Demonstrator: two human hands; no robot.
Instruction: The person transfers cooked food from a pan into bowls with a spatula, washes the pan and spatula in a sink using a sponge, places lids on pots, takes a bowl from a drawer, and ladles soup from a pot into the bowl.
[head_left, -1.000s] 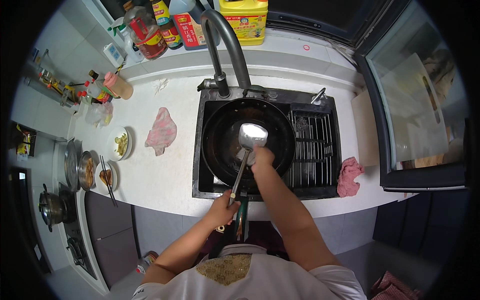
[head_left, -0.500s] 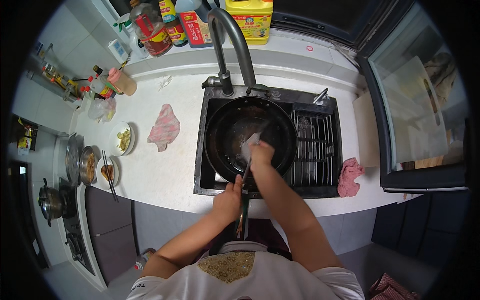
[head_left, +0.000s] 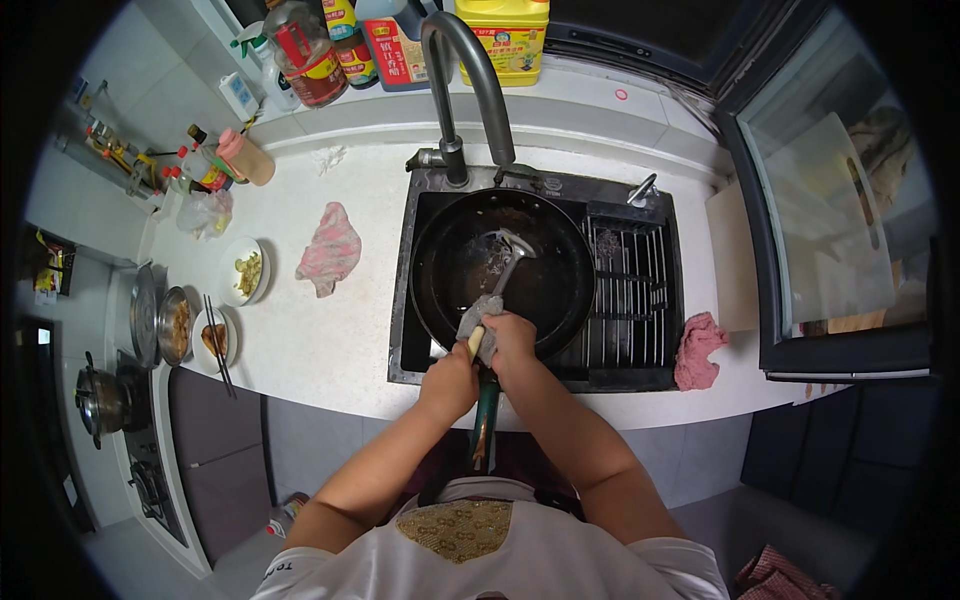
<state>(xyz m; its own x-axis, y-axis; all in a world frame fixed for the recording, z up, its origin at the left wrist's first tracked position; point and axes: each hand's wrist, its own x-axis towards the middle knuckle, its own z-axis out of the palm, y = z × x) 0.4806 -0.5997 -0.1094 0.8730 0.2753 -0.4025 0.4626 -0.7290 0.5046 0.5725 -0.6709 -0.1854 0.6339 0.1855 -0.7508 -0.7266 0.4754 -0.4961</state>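
A large black wok (head_left: 565, 290) sits in the sink (head_left: 405, 340), its green handle (head_left: 486, 410) pointing toward me over the counter's front edge. Above the wok's near side, my left hand (head_left: 450, 382) is closed round the pale handle end of a metal ladle (head_left: 513, 262). The ladle's head lies over the middle of the wok, by some whitish suds. My right hand (head_left: 508, 345) presses a wet grey cloth (head_left: 480, 318) round the ladle's handle, just ahead of my left hand. The fingertips of my right hand are partly hidden.
A black dish rack (head_left: 630, 290) fills the sink's right side under the tall faucet (head_left: 470, 90). Pink cloths lie left (head_left: 330, 250) and right (head_left: 702, 352) of the sink. Food bowls (head_left: 243, 270) and chopsticks (head_left: 217, 345) stand at left. An open window (head_left: 755, 230) juts in at right.
My right hand and the cloth have slid toward me along the ladle, from near its head to its handle. The ladle's head now shows clearly; my left hand has shifted slightly left.
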